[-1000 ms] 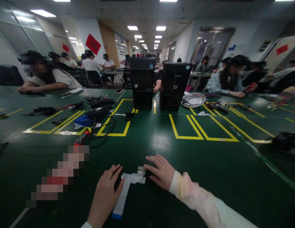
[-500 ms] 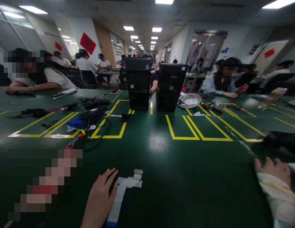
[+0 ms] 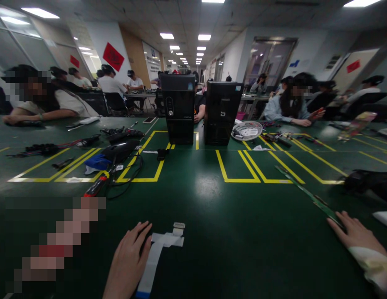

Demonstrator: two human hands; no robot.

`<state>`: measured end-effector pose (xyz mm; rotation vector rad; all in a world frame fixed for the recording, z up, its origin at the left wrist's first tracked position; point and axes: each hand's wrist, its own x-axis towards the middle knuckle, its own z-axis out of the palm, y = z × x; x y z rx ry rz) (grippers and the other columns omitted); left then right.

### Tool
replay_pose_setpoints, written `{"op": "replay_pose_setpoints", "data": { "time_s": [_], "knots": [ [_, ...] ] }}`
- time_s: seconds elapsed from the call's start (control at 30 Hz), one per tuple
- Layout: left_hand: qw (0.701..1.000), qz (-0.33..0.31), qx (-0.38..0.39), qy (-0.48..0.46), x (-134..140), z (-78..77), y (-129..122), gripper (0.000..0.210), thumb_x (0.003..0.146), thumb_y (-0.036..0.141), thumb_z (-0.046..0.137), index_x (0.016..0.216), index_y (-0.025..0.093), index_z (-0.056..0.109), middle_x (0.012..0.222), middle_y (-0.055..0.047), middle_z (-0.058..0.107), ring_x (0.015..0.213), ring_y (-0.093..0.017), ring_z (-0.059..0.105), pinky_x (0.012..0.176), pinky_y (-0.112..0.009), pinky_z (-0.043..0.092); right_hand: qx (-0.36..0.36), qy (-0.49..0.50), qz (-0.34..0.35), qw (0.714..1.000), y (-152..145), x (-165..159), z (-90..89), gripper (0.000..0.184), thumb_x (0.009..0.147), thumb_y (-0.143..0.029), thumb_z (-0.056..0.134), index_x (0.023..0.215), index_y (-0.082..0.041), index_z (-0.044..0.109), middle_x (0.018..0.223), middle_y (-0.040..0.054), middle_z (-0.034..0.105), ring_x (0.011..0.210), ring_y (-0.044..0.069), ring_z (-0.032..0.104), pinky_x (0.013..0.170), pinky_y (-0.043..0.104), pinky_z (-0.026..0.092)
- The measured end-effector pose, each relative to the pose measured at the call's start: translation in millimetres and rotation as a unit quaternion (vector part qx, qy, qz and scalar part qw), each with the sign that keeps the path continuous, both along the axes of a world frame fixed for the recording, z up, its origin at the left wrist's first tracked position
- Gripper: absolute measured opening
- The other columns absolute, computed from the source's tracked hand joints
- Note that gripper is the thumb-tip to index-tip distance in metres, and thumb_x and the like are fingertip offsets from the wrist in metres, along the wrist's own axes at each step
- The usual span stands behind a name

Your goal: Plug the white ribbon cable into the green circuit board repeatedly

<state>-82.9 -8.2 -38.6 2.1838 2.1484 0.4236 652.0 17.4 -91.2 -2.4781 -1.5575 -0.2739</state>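
A white flat ribbon cable (image 3: 154,263) with a connector at its far end and a blue tip at the near end lies on the green table. Beside its left edge rests my left hand (image 3: 127,259), open, fingers stretched out; whether a fingertip touches the cable I cannot tell. At the right, my right hand (image 3: 357,234) has its thumb and fingers closed about the near end of a long, narrow green circuit board strip (image 3: 305,194). The strip slants away from the hand toward the far left. Part of its near end is hidden by the fingers.
Two black computer towers (image 3: 180,110) (image 3: 223,114) stand mid-table. Cables, a black device (image 3: 121,150) and a red-and-black handle (image 3: 97,186) lie left; a white basket (image 3: 247,131) sits right. A black object (image 3: 368,185) lies beyond my right hand. Other people sit around.
My right hand has moved left and turned, and the circuit board strip has shifted left with it. My left hand stays beside the ribbon cable.
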Motion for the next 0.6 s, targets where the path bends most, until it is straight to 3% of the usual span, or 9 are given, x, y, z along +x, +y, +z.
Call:
{"op": "replay_pose_setpoints", "data": {
  "time_s": [0.13, 0.23, 0.3, 0.4, 0.5, 0.6],
  "knots": [
    [1.000, -0.005, 0.002, 0.006, -1, -0.4, -1, 0.053, 0.091, 0.048, 0.031, 0.132, 0.020, 0.052, 0.139, -0.011, 0.049, 0.127, -0.033, 0.045, 0.101, -0.055, 0.039, -0.034, 0.112, 0.120, 0.986, -23, -38, 13.9, 0.115, 0.063, -0.089, 0.014, 0.137, -0.007, 0.045, 0.142, 0.0247, 0.036, 0.138, 0.029, 0.024, 0.104, 0.045, 0.027],
    [1.000, -0.014, 0.005, 0.005, -2, -1.2, 0, 0.054, 0.091, 0.049, 0.032, 0.132, 0.020, 0.051, 0.138, -0.012, 0.049, 0.126, -0.033, 0.046, 0.100, -0.056, 0.039, -0.029, 0.124, 0.197, 0.972, -35, -62, 24.4, 0.097, 0.072, -0.081, 0.025, 0.134, -0.011, 0.051, 0.142, 0.0207, 0.039, 0.139, 0.024, 0.022, 0.107, 0.038, 0.026],
    [1.000, -0.016, 0.008, 0.003, -3, -2.4, 0, 0.054, 0.091, 0.049, 0.032, 0.132, 0.021, 0.051, 0.138, -0.011, 0.049, 0.127, -0.033, 0.045, 0.099, -0.056, 0.040, -0.022, 0.102, 0.212, 0.972, -38, -71, 29.9, 0.087, 0.075, -0.075, 0.028, 0.133, -0.014, 0.052, 0.141, 0.0192, 0.040, 0.138, 0.023, 0.024, 0.108, 0.039, 0.025],
    [1.000, -0.016, 0.008, 0.003, -4, -4.0, 1, 0.053, 0.091, 0.049, 0.034, 0.132, 0.021, 0.051, 0.139, -0.011, 0.049, 0.128, -0.033, 0.044, 0.099, -0.055, 0.040, -0.006, 0.040, 0.147, 0.988, -38, -76, 36.3, 0.087, 0.076, -0.067, 0.022, 0.136, -0.008, 0.047, 0.143, 0.0191, 0.038, 0.137, 0.028, 0.027, 0.107, 0.045, 0.025],
    [1.000, -0.015, 0.012, 0.005, -3, -3.4, 0, 0.051, 0.092, 0.048, 0.033, 0.132, 0.022, 0.050, 0.140, -0.010, 0.048, 0.128, -0.031, 0.043, 0.103, -0.054, 0.037, -0.016, -0.020, 0.013, 1.000, -39, -75, 38.8, 0.088, 0.077, -0.061, 0.012, 0.136, -0.004, 0.044, 0.144, 0.0202, 0.036, 0.134, 0.035, 0.027, 0.099, 0.054, 0.029],
    [1.000, -0.015, 0.017, 0.004, 0, -0.4, -1, 0.052, 0.092, 0.048, 0.032, 0.133, 0.021, 0.050, 0.140, -0.009, 0.048, 0.129, -0.029, 0.043, 0.105, -0.052, 0.036, -0.029, -0.055, -0.101, 0.993, -40, -71, 36.4, 0.085, 0.080, -0.057, 0.005, 0.137, -0.005, 0.043, 0.143, 0.0214, 0.036, 0.131, 0.038, 0.029, 0.094, 0.055, 0.031]
  ]
}}
